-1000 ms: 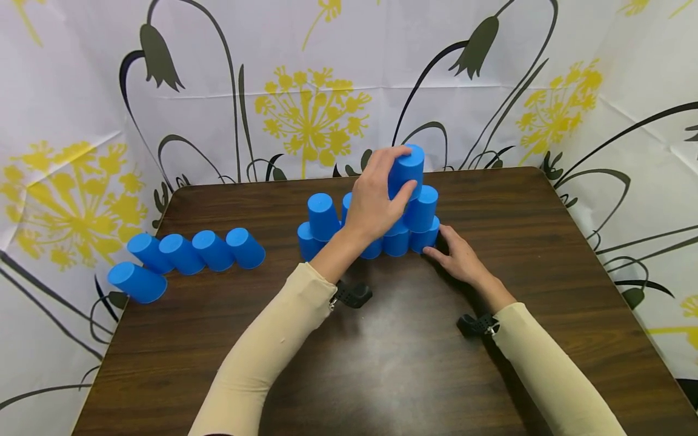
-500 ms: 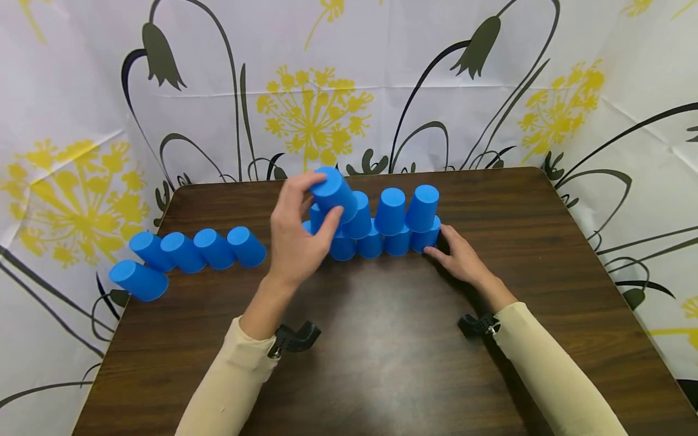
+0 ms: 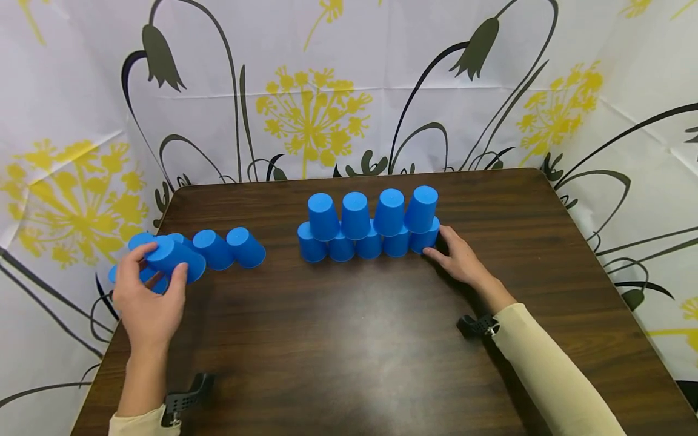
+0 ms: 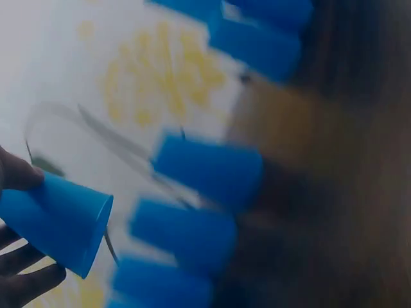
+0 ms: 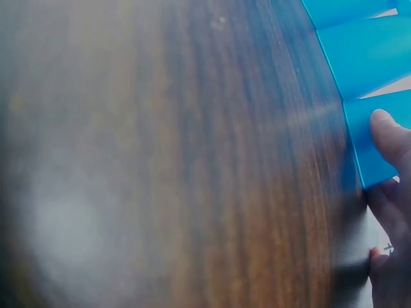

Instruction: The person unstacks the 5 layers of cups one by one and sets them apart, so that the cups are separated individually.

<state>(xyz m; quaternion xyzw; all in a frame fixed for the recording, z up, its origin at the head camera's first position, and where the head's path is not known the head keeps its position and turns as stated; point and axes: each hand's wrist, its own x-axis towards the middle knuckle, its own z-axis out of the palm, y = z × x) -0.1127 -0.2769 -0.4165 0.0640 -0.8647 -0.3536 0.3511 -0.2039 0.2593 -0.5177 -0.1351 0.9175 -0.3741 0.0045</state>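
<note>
My left hand (image 3: 149,303) holds a blue plastic cup (image 3: 177,259) between thumb and fingers, above the left group of upside-down blue cups. In the left wrist view the same cup (image 4: 61,215) sits between the thumb and the spread fingers. My right hand (image 3: 462,257) is at the right end of a two-tier cup wall, its thumb on the front of the end bottom cup (image 3: 425,236) and its fingers round the side. In the right wrist view that thumb presses the cup (image 5: 363,138). An upper row of cups (image 3: 390,213) stands on the bottom row (image 3: 341,247).
Left of the wall, several upside-down cups (image 3: 245,248) stand in a line on the dark wooden table (image 3: 349,339); my left hand partly covers others there. A white flower-patterned cloth (image 3: 349,36) hangs behind the table.
My left hand has lifted a cup from the top of the wall's right end and carried it left to the other group. The right hand has stayed at the end cup.
</note>
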